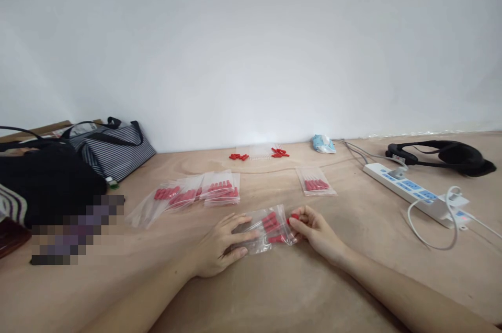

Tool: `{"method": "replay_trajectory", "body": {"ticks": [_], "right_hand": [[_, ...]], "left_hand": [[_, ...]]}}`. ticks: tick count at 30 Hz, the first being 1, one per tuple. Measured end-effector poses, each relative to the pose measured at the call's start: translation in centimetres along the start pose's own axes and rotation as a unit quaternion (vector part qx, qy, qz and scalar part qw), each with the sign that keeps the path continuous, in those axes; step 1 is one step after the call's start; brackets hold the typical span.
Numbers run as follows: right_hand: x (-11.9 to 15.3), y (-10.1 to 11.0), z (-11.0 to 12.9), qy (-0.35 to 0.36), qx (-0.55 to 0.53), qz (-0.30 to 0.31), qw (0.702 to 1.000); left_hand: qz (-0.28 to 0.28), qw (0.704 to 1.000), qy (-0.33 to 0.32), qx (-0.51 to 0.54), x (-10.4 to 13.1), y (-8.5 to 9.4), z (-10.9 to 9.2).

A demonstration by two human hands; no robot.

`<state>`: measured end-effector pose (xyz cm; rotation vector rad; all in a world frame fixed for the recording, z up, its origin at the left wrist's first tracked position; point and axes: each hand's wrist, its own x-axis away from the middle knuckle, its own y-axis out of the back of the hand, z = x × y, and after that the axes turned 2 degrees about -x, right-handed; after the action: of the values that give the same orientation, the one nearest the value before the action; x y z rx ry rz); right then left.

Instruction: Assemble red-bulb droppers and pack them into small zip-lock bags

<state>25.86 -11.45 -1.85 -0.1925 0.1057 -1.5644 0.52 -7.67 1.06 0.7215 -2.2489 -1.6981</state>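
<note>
A clear zip bag (259, 248) lies flat on the table with several red-handled tools (270, 220) inside, their thin shafts pointing left. My left hand (219, 244) rests on the bag's left end, its fingers spread and stretched out. At the bag's right-hand mouth, my right hand (314, 228) is closed in a pinch on a red-handled tool (294, 216); only part of the red handle shows between thumb and fingers. Whether its shaft is inside the bag I cannot tell.
Filled bags (219, 186) overlap at left, and another filled bag (316, 185) lies behind my right hand. Loose red-handled pieces (280, 153) lie near the wall. A power strip (411, 192), black headset (443, 155), tissue pack (323, 144) and striped bag (117, 150) surround the work.
</note>
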Motion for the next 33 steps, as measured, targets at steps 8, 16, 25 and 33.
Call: {"method": "replay_trajectory", "body": {"ticks": [8, 16, 25, 33], "right_hand": [[-0.7, 0.9, 1.1, 0.030, 0.159, 0.181, 0.970], [-1.8, 0.9, 0.0, 0.048, 0.215, 0.112, 0.969], [-1.3, 1.9, 1.3, 0.204, 0.381, 0.117, 0.894], [-1.4, 4.3, 2.2, 0.272, 0.458, 0.209, 0.820]], "left_hand": [[-0.010, 1.000, 0.000, 0.006, 0.0, -0.3, 0.3], [-0.002, 1.000, -0.001, -0.008, 0.0, 0.0, 0.0], [0.009, 1.000, -0.025, -0.001, 0.0, 0.3, 0.1], [-0.073, 0.994, -0.048, -0.073, -2.9, -0.7, 0.3]]}}
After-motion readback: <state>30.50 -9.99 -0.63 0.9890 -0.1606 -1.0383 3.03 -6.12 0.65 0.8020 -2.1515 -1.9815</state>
